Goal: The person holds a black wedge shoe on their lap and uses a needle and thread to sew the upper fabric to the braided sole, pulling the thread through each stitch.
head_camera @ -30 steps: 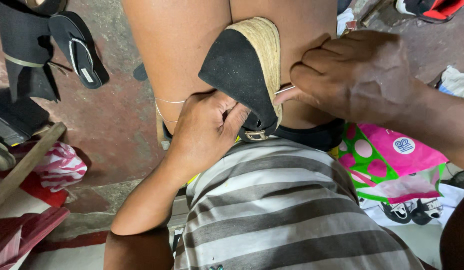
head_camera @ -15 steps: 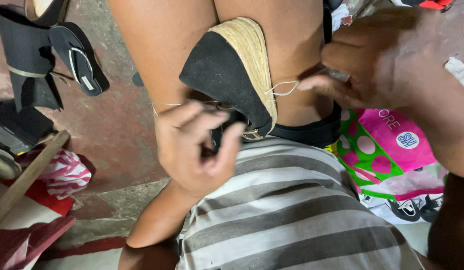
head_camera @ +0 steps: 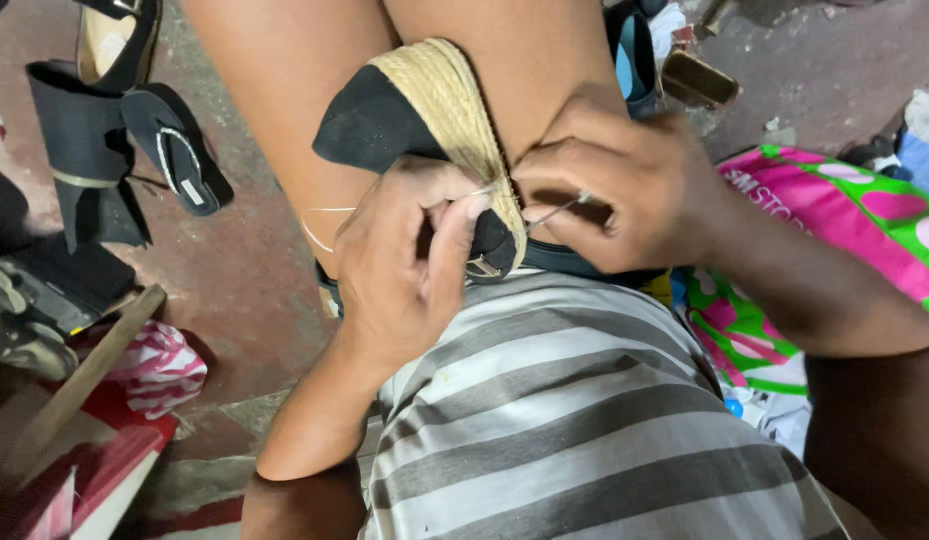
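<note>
A black wedge shoe (head_camera: 384, 125) with a braided jute sole edge (head_camera: 454, 110) is wedged between the person's bare knees, toe pointing away. The left hand (head_camera: 404, 265) curls against the heel end of the shoe, thumb and forefinger pinched on a pale thread (head_camera: 329, 215) that loops out to the left of the knuckles. The right hand (head_camera: 614, 190) is clenched just right of the jute edge, its fingertips gripping a thin metal needle (head_camera: 559, 208) whose tip meets the braid between the two hands; the needle is slim and partly shadowed, so it may be an awl. Beyond the left knuckles, black shoes (head_camera: 104, 130) stand on the red floor (head_camera: 234, 270). Past the right wrist lies a pink and green bag (head_camera: 844, 220). Below both hands is a striped shirt (head_camera: 574, 430).
</note>
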